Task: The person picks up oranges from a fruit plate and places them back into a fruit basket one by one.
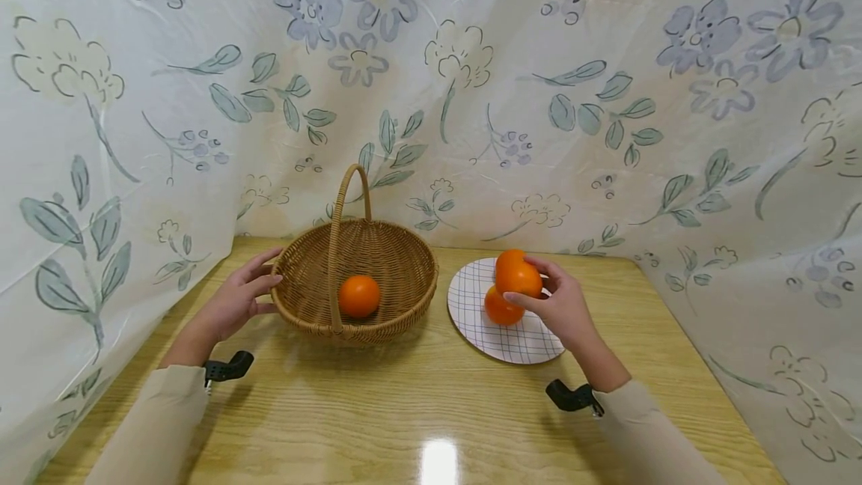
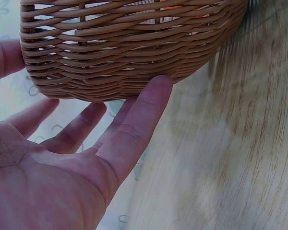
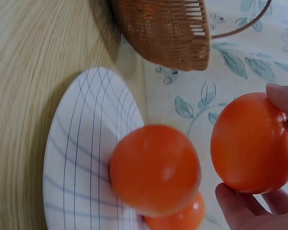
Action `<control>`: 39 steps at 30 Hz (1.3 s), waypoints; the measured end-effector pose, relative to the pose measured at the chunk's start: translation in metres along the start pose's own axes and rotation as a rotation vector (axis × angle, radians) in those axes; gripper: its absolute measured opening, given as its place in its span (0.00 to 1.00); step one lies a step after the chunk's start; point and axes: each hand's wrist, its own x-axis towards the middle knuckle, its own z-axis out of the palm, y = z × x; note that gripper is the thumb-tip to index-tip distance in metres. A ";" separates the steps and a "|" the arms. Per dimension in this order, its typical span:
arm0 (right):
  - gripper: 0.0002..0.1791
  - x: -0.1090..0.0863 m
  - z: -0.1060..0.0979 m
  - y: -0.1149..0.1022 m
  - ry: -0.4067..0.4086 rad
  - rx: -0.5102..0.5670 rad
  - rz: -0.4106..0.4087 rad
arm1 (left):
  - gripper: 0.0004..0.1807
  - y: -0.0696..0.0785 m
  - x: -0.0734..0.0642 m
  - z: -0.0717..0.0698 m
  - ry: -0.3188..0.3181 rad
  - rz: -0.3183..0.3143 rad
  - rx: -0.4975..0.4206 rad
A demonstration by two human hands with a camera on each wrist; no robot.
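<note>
My left hand (image 1: 236,302) holds the left side of a brown wicker basket (image 1: 411,245). One digit lies over the rim, and the other fingers (image 2: 139,124) spread against the outer wall in the left wrist view. An orange (image 1: 359,296) lies inside the basket. My right hand (image 1: 562,305) grips another orange (image 3: 252,143), thumb on one side and fingers on the other. It is raised over a round white checked plate (image 1: 471,320), where two more oranges sit, a nearer one (image 1: 503,310) and one behind (image 1: 509,256), partly hidden by the held fruit.
The basket's tall arched handle (image 1: 334,245) rises between the left hand and the plate. A pale wooden table (image 1: 350,410) carries everything. Floral cloth (image 1: 431,96) hangs close behind the table and along both sides.
</note>
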 end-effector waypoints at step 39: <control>0.40 0.024 0.082 -0.063 -0.134 0.247 -0.076 | 0.38 0.001 0.001 -0.004 -0.008 -0.005 0.016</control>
